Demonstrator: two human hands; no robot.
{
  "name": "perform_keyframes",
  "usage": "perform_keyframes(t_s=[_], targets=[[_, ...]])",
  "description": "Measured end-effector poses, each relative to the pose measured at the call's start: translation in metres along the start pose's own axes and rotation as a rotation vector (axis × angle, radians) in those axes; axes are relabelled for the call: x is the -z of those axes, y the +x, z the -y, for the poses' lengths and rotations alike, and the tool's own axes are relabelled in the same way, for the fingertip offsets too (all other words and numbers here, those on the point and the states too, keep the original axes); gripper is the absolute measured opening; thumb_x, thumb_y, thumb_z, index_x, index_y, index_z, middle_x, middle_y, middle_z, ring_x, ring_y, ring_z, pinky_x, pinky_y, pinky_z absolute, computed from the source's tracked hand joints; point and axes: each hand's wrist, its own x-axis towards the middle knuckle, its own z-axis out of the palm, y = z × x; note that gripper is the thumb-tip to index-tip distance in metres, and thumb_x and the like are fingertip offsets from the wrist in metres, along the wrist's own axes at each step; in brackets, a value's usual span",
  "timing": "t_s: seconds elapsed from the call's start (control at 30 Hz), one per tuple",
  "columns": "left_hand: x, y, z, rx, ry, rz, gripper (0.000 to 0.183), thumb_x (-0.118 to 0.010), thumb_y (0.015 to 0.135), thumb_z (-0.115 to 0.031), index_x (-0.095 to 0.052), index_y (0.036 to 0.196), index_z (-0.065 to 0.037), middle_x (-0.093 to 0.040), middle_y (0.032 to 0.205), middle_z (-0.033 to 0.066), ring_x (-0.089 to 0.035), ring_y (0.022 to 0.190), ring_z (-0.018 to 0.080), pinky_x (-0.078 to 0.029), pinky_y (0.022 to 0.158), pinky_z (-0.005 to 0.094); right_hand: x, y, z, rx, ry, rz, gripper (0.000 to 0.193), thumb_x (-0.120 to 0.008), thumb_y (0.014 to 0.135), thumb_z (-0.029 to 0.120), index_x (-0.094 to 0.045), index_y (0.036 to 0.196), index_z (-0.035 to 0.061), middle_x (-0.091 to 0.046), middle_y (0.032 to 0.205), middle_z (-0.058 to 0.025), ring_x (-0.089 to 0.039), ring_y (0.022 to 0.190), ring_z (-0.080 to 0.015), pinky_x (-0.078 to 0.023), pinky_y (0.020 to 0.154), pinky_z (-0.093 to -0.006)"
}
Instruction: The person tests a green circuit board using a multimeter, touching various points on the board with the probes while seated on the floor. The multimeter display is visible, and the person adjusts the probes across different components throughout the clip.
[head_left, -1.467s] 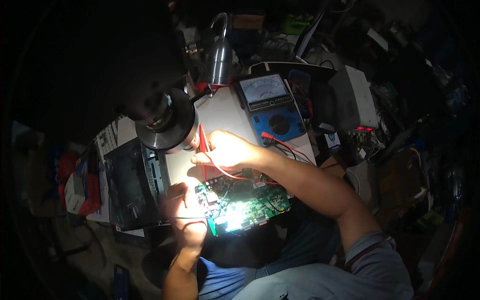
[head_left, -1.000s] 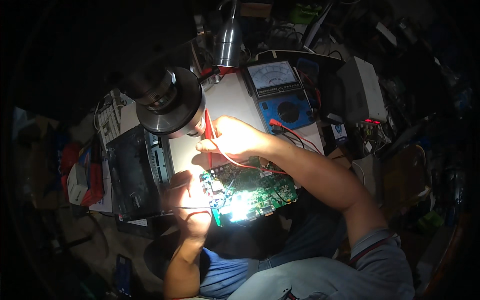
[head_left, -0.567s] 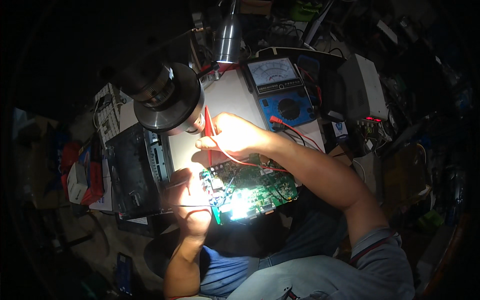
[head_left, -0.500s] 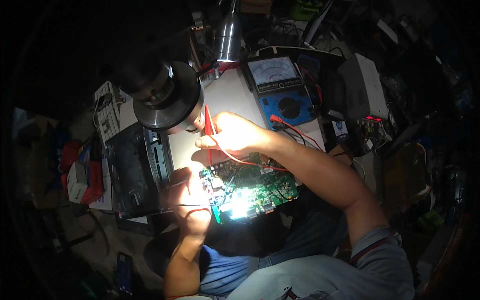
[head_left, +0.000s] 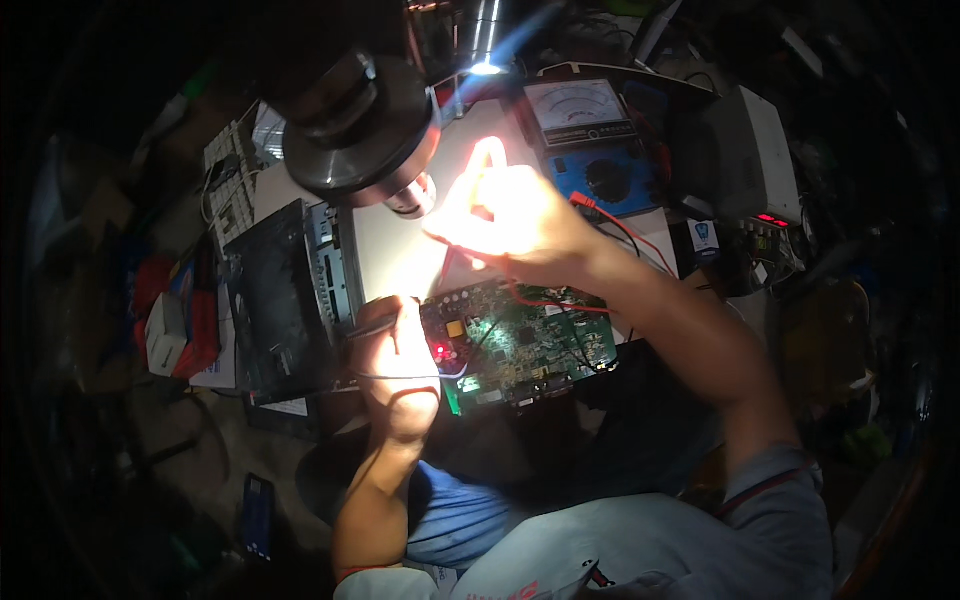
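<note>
A green circuit board [head_left: 525, 350] lies at the near edge of the work surface, with a red glow at its left end. My left hand [head_left: 400, 370] rests over that end, fingers closed around a dark pen-like probe [head_left: 372, 329]; a thin pale wire crosses the hand. Above the board's far edge, my right hand [head_left: 520, 215] is washed out by strong light, its fingers pinched. A thin red test probe [head_left: 446, 264] shows faintly below the fingers, and a red lead [head_left: 555, 302] trails from the hand over the board.
A microscope head [head_left: 360, 140] hangs at the far left, near a bright lamp [head_left: 487, 45]. Right of it sit a blue analog multimeter [head_left: 600, 180] and a pale box [head_left: 755, 160] with a red display. Left are a black casing [head_left: 275, 310] and a keyboard [head_left: 230, 180].
My right hand has lifted away from the board, rightward and farther off, into the bright light. My left hand stays at the board's left end. The whole view has shifted slightly.
</note>
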Motion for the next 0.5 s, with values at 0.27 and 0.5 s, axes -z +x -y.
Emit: perform_keyframes(t_s=[0.27,0.5], targets=[[0.001,-0.006,0.007,-0.017,-0.128,-0.023,0.011,-0.056,0.104,-0.001,-0.063,0.11,0.006,-0.066,0.109,0.0128,-0.066,0.089,0.0169,-0.054,0.078,0.0297,0.045,-0.057,0.066,0.016,0.263,-0.312,0.012,-0.07,0.1,0.014,-0.066,0.095,0.0037,-0.065,0.071,-0.0021,-0.062,0.059,-0.0073,-0.05,0.054,-0.0231],[-0.005,-0.004,0.009,-0.004,-0.204,-0.055,0.012,-0.056,0.105,-0.003,-0.063,0.108,0.006,-0.066,0.11,0.0135,-0.066,0.087,0.0171,-0.055,0.075,0.0292,0.068,-0.113,0.097,-0.078,0.1,-0.369,0.004,-0.067,0.096,0.006,-0.065,0.093,0.0042,-0.068,0.079,-0.0052,-0.065,0.068,-0.0107,-0.051,0.058,-0.0246]])
